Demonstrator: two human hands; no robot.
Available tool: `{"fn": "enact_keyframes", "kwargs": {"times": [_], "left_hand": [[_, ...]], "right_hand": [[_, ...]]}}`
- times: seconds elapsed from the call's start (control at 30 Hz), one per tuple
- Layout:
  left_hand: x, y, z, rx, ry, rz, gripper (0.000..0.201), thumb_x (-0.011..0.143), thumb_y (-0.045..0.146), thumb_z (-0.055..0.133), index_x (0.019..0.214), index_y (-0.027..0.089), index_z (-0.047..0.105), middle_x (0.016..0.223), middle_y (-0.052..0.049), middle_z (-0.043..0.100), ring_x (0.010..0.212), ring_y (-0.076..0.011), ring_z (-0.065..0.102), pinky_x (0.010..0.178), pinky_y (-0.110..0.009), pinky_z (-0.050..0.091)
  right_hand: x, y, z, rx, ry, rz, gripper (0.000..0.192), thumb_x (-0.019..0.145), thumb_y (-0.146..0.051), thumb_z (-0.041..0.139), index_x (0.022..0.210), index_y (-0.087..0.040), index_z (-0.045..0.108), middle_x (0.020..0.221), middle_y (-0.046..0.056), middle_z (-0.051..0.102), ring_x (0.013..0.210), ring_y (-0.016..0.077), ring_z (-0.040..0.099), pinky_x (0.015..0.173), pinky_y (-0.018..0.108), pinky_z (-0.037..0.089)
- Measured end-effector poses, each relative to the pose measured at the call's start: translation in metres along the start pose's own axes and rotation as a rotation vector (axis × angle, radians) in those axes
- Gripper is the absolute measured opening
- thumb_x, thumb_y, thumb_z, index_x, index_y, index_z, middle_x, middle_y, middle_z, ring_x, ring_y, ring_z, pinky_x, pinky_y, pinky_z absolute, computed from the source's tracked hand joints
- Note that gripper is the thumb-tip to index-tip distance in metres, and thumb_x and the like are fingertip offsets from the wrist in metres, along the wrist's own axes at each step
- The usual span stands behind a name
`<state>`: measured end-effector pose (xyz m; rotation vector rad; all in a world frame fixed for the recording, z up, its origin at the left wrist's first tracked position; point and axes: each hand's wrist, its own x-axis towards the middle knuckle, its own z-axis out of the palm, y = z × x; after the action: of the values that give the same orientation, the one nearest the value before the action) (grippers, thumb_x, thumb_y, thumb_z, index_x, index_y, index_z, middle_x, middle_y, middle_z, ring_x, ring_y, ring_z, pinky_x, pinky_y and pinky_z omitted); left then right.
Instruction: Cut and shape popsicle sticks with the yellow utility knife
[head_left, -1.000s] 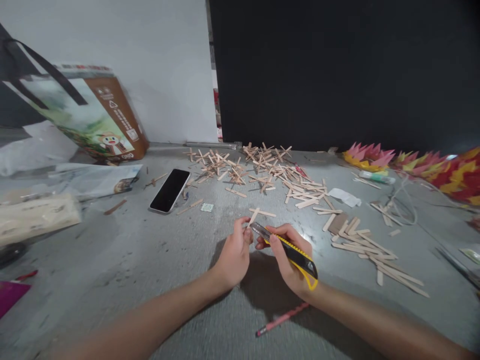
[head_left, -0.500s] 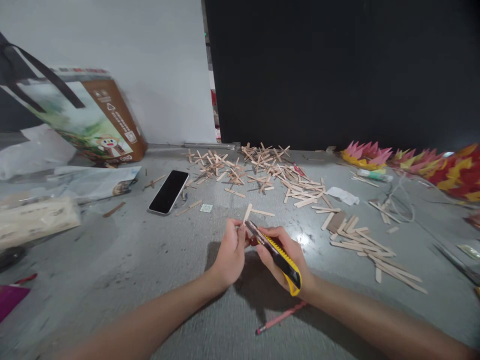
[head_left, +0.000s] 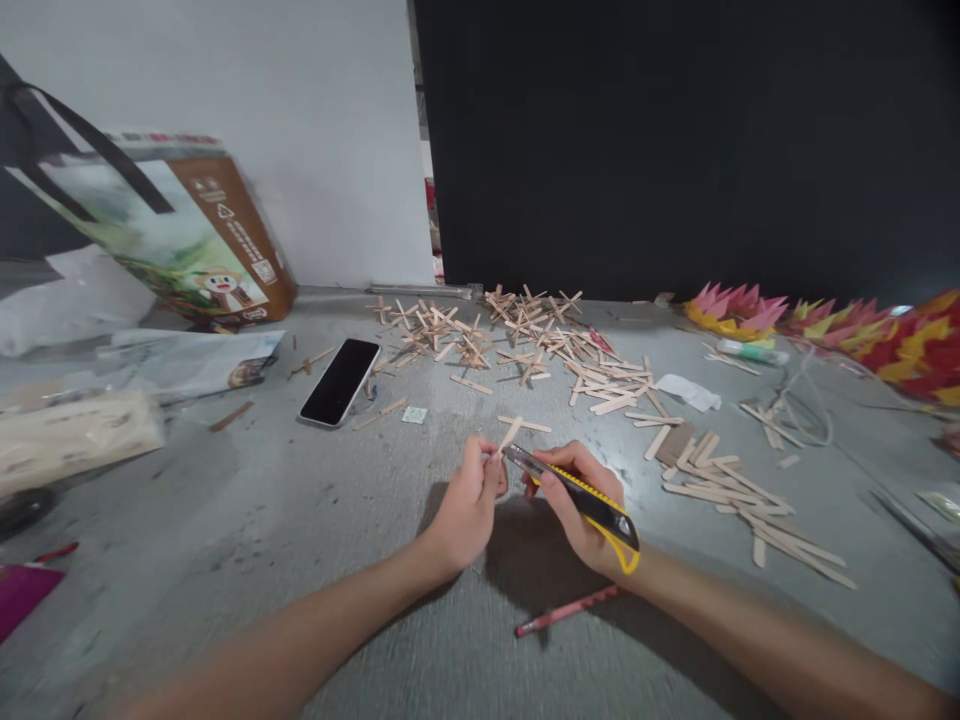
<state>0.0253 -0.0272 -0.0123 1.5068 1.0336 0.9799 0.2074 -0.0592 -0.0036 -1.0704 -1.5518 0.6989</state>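
Between the thumb and fingers of my left hand (head_left: 466, 510) is a thin wooden craft stick (head_left: 511, 433), its far end pointing up and to the right. My right hand (head_left: 589, 500) is wrapped round a yellow and black utility knife (head_left: 592, 503). The knife's tip end meets the stick close to my left fingertips; whether the blade cuts into the wood is too small to tell. Another craft stick (head_left: 534, 427) lies flat just beyond. Below my right wrist, a pink pencil (head_left: 562, 612) rests on the grey table (head_left: 405, 640).
Crossed sticks (head_left: 442, 335) are heaped at the back, and loose sticks (head_left: 757, 500) spread to the right. A phone (head_left: 340, 383) lies left of centre, before a printed bag (head_left: 202, 240). Pink and yellow paper petals (head_left: 739, 310) and a white cable (head_left: 814, 400) are at far right.
My right hand has moved slightly right, and the knife now lies at a flatter angle. The stick in my left hand has tilted further to the right.
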Motion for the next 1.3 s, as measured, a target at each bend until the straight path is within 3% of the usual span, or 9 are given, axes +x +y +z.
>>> {"fn": "enact_keyframes", "kwargs": {"times": [0.2,0.6,0.87,1.3], "left_hand": [[0.000,0.000,0.000,0.022,0.002,-0.001,0.037,0.108,0.060,0.033,0.102,0.024,0.040,0.071,0.008,0.041,0.063,-0.0147,0.041,0.065,-0.028,0.036],[0.001,0.000,0.000,-0.034,-0.025,-0.026,0.037,0.108,0.060,0.033,0.103,0.024,0.039,0.070,0.009,0.040,0.062,-0.0139,0.039,0.064,-0.028,0.036],[-0.001,0.000,-0.002,0.082,-0.009,-0.013,0.035,0.108,0.057,0.034,0.101,0.024,0.042,0.073,0.007,0.047,0.066,-0.0151,0.045,0.068,-0.029,0.039],[0.005,-0.003,-0.001,-0.198,-0.055,-0.041,0.039,0.104,0.063,0.045,0.101,0.024,0.041,0.069,0.009,0.041,0.060,-0.0122,0.037,0.061,-0.026,0.034]], "right_hand": [[0.007,-0.011,0.001,0.122,-0.002,0.034,0.018,0.104,-0.040,0.061,0.102,-0.022,0.064,0.078,0.003,0.076,0.066,0.0177,0.074,0.063,0.028,0.060],[0.001,0.002,0.000,0.049,-0.023,0.017,0.012,0.104,-0.034,0.063,0.108,-0.023,0.066,0.083,0.001,0.077,0.069,0.0164,0.075,0.066,0.027,0.057],[-0.002,-0.003,0.004,0.053,0.016,0.084,0.014,0.102,-0.037,0.065,0.102,-0.023,0.064,0.079,0.002,0.078,0.065,0.0171,0.076,0.061,0.025,0.057],[0.000,0.002,0.001,-0.017,-0.040,0.031,0.012,0.103,-0.036,0.064,0.107,-0.025,0.065,0.087,0.003,0.080,0.074,0.0182,0.078,0.068,0.028,0.059]]}}
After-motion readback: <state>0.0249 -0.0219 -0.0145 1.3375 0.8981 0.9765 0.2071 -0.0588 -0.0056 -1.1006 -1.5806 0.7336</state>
